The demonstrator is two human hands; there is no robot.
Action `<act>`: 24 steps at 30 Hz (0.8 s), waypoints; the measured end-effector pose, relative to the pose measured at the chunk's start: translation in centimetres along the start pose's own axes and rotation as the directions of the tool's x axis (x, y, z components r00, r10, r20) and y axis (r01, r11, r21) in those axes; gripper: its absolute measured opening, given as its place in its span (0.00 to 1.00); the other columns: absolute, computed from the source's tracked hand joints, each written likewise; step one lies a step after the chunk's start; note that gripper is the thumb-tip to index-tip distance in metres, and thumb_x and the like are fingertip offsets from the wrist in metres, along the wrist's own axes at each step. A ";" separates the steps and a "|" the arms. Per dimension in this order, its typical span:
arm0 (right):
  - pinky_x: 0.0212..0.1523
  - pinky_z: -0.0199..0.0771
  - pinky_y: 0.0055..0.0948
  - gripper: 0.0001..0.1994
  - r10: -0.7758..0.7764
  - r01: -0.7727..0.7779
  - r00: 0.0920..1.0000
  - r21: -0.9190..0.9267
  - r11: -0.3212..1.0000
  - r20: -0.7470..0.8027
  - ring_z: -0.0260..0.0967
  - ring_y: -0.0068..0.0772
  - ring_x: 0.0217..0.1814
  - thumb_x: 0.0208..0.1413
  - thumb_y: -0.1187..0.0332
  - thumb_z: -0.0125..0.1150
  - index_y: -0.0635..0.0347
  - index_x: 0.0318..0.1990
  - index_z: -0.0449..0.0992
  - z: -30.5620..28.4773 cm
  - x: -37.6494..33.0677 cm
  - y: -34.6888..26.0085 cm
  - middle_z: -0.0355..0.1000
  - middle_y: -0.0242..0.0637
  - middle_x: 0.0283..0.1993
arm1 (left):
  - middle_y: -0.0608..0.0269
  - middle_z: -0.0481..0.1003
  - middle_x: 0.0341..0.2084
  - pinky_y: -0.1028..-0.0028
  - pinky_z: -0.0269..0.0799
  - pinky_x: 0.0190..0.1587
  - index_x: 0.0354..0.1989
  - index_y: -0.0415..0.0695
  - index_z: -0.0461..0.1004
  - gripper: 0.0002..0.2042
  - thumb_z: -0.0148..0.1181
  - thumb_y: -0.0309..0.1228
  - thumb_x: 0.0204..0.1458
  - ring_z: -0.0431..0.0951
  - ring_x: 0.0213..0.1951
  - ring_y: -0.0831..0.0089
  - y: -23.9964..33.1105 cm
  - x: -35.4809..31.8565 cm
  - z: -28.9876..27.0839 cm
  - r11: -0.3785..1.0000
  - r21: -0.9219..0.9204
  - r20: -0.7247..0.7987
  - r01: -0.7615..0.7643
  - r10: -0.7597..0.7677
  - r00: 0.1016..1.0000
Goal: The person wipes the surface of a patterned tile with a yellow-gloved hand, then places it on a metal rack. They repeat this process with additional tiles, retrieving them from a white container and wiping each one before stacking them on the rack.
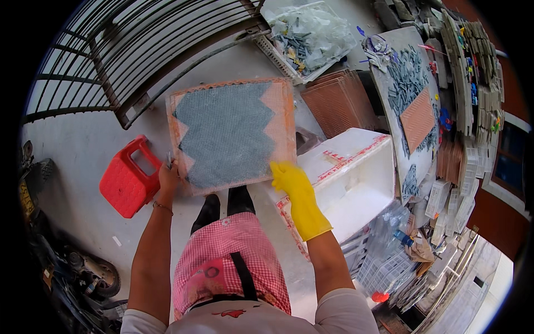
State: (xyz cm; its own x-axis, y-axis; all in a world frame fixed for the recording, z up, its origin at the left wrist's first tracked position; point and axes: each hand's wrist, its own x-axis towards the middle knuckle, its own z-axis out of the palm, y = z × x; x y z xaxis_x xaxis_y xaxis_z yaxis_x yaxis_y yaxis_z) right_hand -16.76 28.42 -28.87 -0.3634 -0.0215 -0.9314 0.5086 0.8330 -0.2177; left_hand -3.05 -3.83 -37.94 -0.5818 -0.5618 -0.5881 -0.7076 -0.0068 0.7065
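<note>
Head view. The square mosaic sheet (232, 135) is held out in front of the body, above the concrete floor (83, 145), its white mesh backing toward the camera over grey tile pieces set in a zigzag against an orange tray surface.

The left hand (168, 175), bare with a thin bracelet at the wrist, is closed on the near-left corner of the sheet; a small slim object stands up between its fingers (too small to identify). The right hand (295, 189), in a yellow rubber glove, clamps the near-right edge, fingers over the rim. Gripping two opposite near corners appears to keep the flexible sheet flat and level so that the pieces do not shift.

Left of the sheet, a red plastic stool (127, 183) stands on the floor, close to the left hand. To the right, an open white foam box (356, 178) sits within reach of the gloved hand. Farther right, a worktable (411, 111) carries loose grey tile pieces and an orange tray. At the far centre lies a clear bag of tile offcuts (311, 36), with a black metal gate (150, 50) at far left.
</note>
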 end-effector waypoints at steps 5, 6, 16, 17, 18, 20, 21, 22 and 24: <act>0.57 0.56 0.36 0.23 -0.874 0.559 0.143 -0.691 0.459 -0.465 0.60 0.46 0.55 0.52 0.59 0.48 0.65 0.53 0.63 1.5 2.0 -7.7 0.63 0.47 0.53 | 0.63 0.69 0.19 0.76 0.65 0.17 0.35 0.38 0.67 0.08 0.49 0.30 0.53 0.69 0.19 0.77 -0.1 0.0 -0.3 1.000 -0.012 0.000 0.025 -0.025 1.000; 0.60 0.49 0.38 0.25 -0.868 0.505 0.198 -0.712 0.488 -0.455 0.55 0.47 0.59 0.52 0.58 0.48 0.65 0.54 0.61 2.4 1.7 -9.8 0.60 0.48 0.56 | 0.63 0.69 0.19 0.76 0.65 0.17 0.35 0.38 0.67 0.08 0.49 0.30 0.53 0.69 0.19 0.77 0.2 -0.1 -0.1 0.999 -0.043 0.013 0.030 -0.029 0.999; 0.66 0.32 0.36 0.29 -0.924 0.668 0.379 -0.707 0.233 0.054 0.43 0.39 0.66 0.54 0.56 0.43 0.64 0.60 0.52 12.3 -2.8 -3.8 0.49 0.43 0.63 | 0.66 0.67 0.18 0.76 0.62 0.16 0.32 0.38 0.67 0.08 0.50 0.30 0.52 0.65 0.16 0.78 0.0 0.6 0.2 0.994 -0.097 0.030 0.049 -0.046 0.999; 0.66 0.33 0.35 0.28 -0.926 0.693 0.374 -0.680 0.242 0.052 0.43 0.39 0.66 0.54 0.57 0.42 0.63 0.60 0.52 12.3 -3.2 -3.4 0.49 0.42 0.63 | 0.66 0.67 0.18 0.76 0.62 0.16 0.32 0.38 0.67 0.08 0.50 0.31 0.51 0.65 0.15 0.78 -0.1 0.6 0.2 0.996 -0.077 0.037 0.036 -0.033 0.999; 0.66 0.33 0.35 0.27 -0.908 0.662 0.418 -0.690 0.292 0.016 0.43 0.39 0.66 0.54 0.58 0.43 0.63 0.59 0.53 11.8 -3.0 -3.3 0.49 0.42 0.63 | 0.66 0.67 0.18 0.76 0.62 0.17 0.31 0.37 0.68 0.08 0.50 0.30 0.51 0.65 0.16 0.78 0.0 0.8 0.5 0.993 -0.111 0.027 0.033 -0.030 0.999; 0.66 0.35 0.34 0.26 -0.865 0.583 0.498 -0.712 0.392 -0.068 0.43 0.39 0.66 0.54 0.60 0.44 0.63 0.59 0.54 9.4 -1.8 -3.6 0.50 0.43 0.63 | 0.65 0.67 0.17 0.75 0.63 0.20 0.31 0.36 0.68 0.08 0.50 0.30 0.51 0.66 0.18 0.77 0.5 0.1 0.6 0.992 -0.127 -0.040 0.016 -0.021 0.999; 0.66 0.36 0.34 0.26 -0.857 0.537 0.495 -0.727 0.428 -0.139 0.44 0.39 0.66 0.54 0.61 0.44 0.64 0.58 0.55 8.4 -1.3 -4.4 0.50 0.43 0.63 | 0.65 0.68 0.17 0.75 0.63 0.22 0.31 0.36 0.68 0.08 0.50 0.29 0.50 0.66 0.18 0.77 1.0 -0.4 0.7 0.992 -0.129 -0.073 0.012 -0.022 0.997; 0.65 0.36 0.35 0.25 -0.847 0.490 0.489 -0.737 0.465 -0.208 0.44 0.39 0.66 0.54 0.61 0.44 0.64 0.58 0.56 7.3 -0.6 -5.5 0.51 0.43 0.63 | 0.65 0.68 0.18 0.75 0.64 0.23 0.31 0.35 0.69 0.08 0.50 0.29 0.50 0.67 0.19 0.76 1.6 -0.6 0.9 0.992 -0.122 -0.096 0.003 -0.015 0.995; 0.65 0.39 0.35 0.23 -0.834 0.367 0.419 -0.774 0.516 -0.358 0.48 0.40 0.64 0.54 0.62 0.43 0.64 0.56 0.58 7.5 -0.6 -6.2 0.54 0.45 0.61 | 0.64 0.68 0.18 0.74 0.64 0.26 0.32 0.35 0.69 0.09 0.50 0.29 0.50 0.67 0.21 0.76 2.9 -0.9 1.0 0.994 -0.109 -0.142 -0.018 0.002 0.990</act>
State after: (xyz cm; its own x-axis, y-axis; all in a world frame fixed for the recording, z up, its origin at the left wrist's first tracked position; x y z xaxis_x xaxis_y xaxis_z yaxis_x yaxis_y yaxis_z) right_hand -13.89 19.13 -29.13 -0.8560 -0.5062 -0.1045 -0.4748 0.8500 -0.2282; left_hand -4.96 -2.48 -35.75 -0.5204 -0.6739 -0.5244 -0.6491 -0.0869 0.7557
